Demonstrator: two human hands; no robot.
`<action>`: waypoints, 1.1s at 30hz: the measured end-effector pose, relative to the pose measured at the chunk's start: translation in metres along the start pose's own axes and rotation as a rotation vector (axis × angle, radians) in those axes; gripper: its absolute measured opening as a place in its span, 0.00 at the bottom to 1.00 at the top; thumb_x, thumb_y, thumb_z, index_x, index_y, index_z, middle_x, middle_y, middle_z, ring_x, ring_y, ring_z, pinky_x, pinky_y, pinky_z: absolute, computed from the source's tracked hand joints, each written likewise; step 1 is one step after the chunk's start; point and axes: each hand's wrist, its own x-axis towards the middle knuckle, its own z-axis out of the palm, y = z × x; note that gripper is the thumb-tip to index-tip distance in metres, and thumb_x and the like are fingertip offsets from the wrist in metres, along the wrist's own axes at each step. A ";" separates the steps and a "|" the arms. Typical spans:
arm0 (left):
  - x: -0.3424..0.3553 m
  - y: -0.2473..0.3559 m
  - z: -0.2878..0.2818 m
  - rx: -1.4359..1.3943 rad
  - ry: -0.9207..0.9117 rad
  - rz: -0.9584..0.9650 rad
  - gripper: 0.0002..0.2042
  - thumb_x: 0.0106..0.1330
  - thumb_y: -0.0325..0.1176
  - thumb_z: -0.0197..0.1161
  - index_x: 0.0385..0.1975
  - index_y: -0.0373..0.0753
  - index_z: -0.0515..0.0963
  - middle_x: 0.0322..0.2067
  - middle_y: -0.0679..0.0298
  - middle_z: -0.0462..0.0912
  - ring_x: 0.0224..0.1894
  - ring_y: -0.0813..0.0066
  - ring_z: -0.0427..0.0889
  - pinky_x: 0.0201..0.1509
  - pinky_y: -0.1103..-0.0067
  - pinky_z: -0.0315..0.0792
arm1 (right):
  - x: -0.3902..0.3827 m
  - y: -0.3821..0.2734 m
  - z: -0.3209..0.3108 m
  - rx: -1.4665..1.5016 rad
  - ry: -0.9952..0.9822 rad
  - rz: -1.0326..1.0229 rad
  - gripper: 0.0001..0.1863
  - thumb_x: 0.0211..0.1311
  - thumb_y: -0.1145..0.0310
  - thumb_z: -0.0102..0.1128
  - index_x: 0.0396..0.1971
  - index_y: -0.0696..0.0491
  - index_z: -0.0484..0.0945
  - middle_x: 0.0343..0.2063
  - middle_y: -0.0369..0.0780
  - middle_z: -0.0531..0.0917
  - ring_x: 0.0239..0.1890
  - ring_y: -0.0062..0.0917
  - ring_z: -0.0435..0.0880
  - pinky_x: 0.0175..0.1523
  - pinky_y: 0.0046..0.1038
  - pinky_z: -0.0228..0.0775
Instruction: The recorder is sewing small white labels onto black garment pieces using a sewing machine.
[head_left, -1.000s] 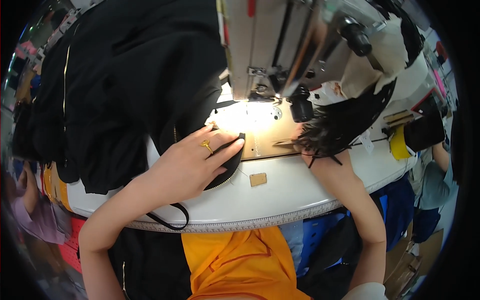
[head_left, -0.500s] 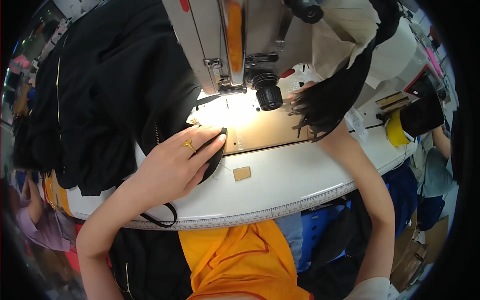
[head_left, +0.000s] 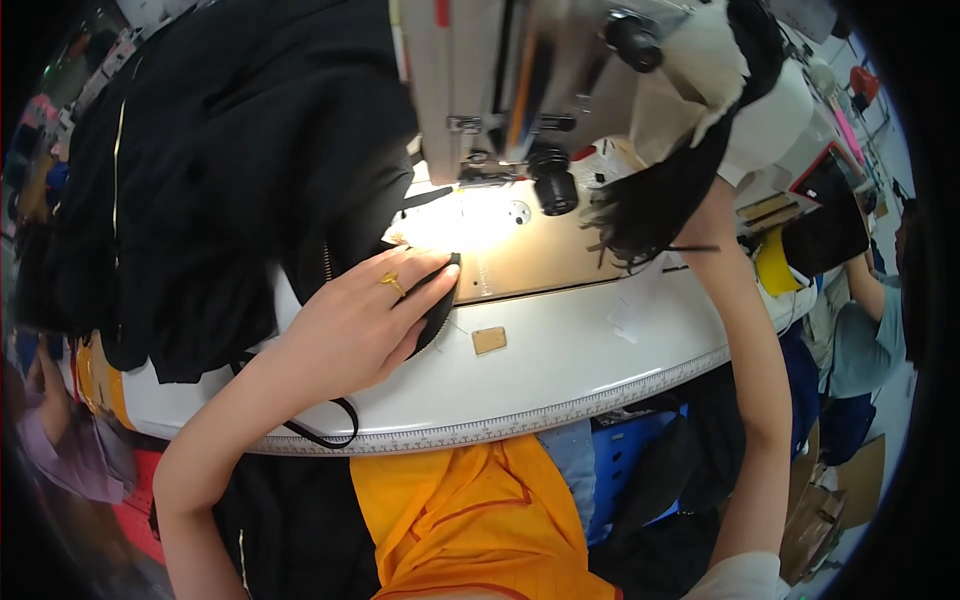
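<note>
My left hand (head_left: 365,310), with a yellow ring on one finger, lies at the front of the sewing machine's bed (head_left: 520,270). Its fingers are closed on the end of a black zipper (head_left: 442,312), whose teeth curve out below them. A large black garment (head_left: 250,170) with metal zips is heaped to the left of the machine. My right forearm (head_left: 750,330) reaches up past the machine's right side. Hanging black strips (head_left: 650,215) cover the right hand, so its fingers are hidden. The machine head (head_left: 500,90) is blurred above the brightly lit needle area.
A small tan piece (head_left: 489,340) and a blurred whitish slip (head_left: 625,318) lie on the white table. A measuring tape (head_left: 520,425) runs along its front edge. At the right stands a yellow and black roll (head_left: 780,262). Other people sit at both sides.
My right hand has moved farther away and to the right, behind the black strips. The left hand keeps its hold on the zipper. The whole view has shifted slightly.
</note>
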 end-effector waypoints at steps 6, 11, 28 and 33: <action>-0.003 -0.004 0.006 -0.049 0.036 -0.033 0.24 0.58 0.28 0.62 0.57 0.34 0.72 0.55 0.60 0.72 0.59 0.61 0.72 0.65 0.71 0.68 | -0.051 -0.043 -0.081 0.540 -0.600 0.269 0.18 0.57 0.63 0.65 0.45 0.54 0.80 0.32 0.44 0.83 0.33 0.37 0.83 0.40 0.30 0.74; 0.003 -0.002 0.001 -0.057 0.031 -0.027 0.24 0.56 0.27 0.61 0.56 0.31 0.72 0.55 0.58 0.72 0.59 0.60 0.71 0.65 0.69 0.68 | -0.064 -0.089 -0.080 1.006 -0.755 0.171 0.13 0.62 0.64 0.64 0.44 0.53 0.80 0.34 0.39 0.84 0.35 0.30 0.84 0.43 0.27 0.74; 0.001 0.006 0.000 0.000 -0.065 -0.046 0.31 0.49 0.19 0.61 0.59 0.28 0.70 0.57 0.56 0.70 0.61 0.59 0.72 0.65 0.71 0.70 | -0.006 -0.132 0.011 0.889 -0.279 -0.177 0.09 0.62 0.71 0.61 0.39 0.52 0.71 0.32 0.41 0.77 0.35 0.37 0.81 0.39 0.34 0.71; 0.002 0.005 0.000 -0.028 -0.070 -0.053 0.31 0.50 0.18 0.59 0.60 0.30 0.69 0.59 0.54 0.69 0.63 0.55 0.71 0.66 0.68 0.70 | -0.008 -0.134 0.013 0.749 -0.216 -0.219 0.10 0.61 0.71 0.61 0.39 0.52 0.71 0.31 0.40 0.76 0.32 0.36 0.81 0.38 0.34 0.72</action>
